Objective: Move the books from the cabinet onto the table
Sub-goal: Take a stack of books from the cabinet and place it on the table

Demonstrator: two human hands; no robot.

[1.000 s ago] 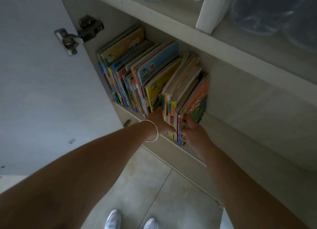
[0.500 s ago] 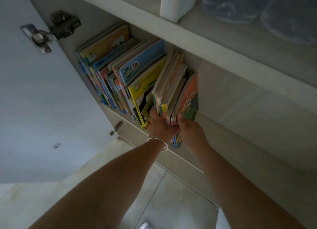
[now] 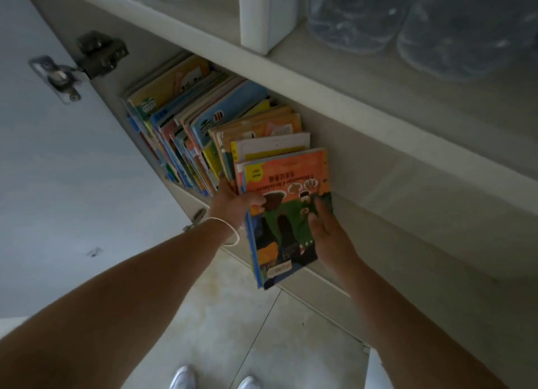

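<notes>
Bundle of thin books half out of the cabinet, clamped between my 2 hands

My left hand (image 3: 233, 203) grips the bundle of books (image 3: 283, 214) at its left edge, thumb curled over the orange cover, the other fingers hidden behind; my right hand (image 3: 326, 234) lies flat and straight-fingered against the cover's right side, pressing, not curling round. The bundle juts out past the shelf edge (image 3: 320, 281) toward my wrists, while the rest of the row (image 3: 180, 120) stands left of my left fingers. These look like thin, glossy paperbacks: light singly, floppy and apt to slide apart as a bundle. I judge the best hold is a squeeze from both faces with fingers under the bottom edge.
</notes>
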